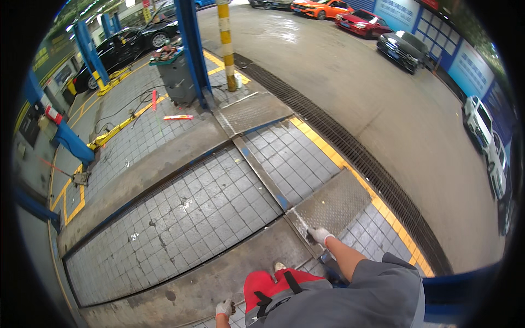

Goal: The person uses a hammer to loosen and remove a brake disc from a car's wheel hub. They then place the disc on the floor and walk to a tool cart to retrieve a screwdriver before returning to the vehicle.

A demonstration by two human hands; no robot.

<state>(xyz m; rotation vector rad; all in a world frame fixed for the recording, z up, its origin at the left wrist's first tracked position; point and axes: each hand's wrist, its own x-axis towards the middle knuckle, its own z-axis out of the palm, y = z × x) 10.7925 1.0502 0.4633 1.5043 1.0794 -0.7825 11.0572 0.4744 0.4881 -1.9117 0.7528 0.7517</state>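
Note:
My right hand (320, 235), in a whitish glove with dark finger parts, is held out at the lower right. Below it are the end of the near lift runway (235, 264) and a patterned metal ramp plate (333, 201). At the bottom is my left hand (225, 308), in a similar glove, beside my red and grey work clothes (262, 281). The near runway passes beneath it. Both hands are small in the picture, and their dark fingers blend together. Whether either hand holds a small thing cannot be made out.
A long drain grate (339, 139) and yellow line (322, 143) run along the right. Beyond the far runway (147, 156) stand a blue lift post (192, 52), a striped pole (225, 46) and a loaded grey bin (178, 79). Hoses lie behind; several cars are parked around.

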